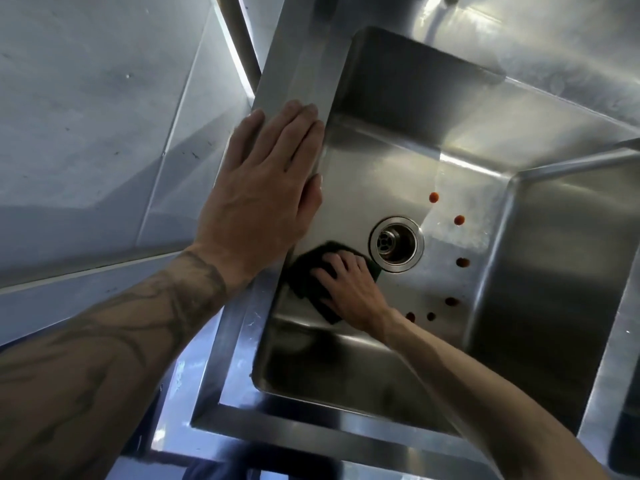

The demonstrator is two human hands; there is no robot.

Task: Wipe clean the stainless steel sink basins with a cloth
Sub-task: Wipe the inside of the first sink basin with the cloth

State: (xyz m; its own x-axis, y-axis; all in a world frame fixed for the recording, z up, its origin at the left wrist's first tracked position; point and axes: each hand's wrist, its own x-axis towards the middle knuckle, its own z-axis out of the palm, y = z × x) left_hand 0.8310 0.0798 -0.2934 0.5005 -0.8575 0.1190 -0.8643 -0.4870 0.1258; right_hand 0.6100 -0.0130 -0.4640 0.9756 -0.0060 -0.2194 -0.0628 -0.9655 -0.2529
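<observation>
A stainless steel sink basin (398,161) fills the middle of the head view, with a round drain (396,244) in its floor. Several small red-brown spots (459,220) dot the floor to the right of the drain. My right hand (349,289) reaches into the basin and presses a dark green cloth (304,271) onto the floor just left of the drain, fingers spread over it. My left hand (266,188) lies flat, fingers straight, on the basin's left rim (294,81).
A second basin (568,271) adjoins on the right behind a steel divider. A steel backsplash (536,46) rises at the far side. A pale tiled wall (86,116) stands to the left, and the sink's front edge (311,431) is near me.
</observation>
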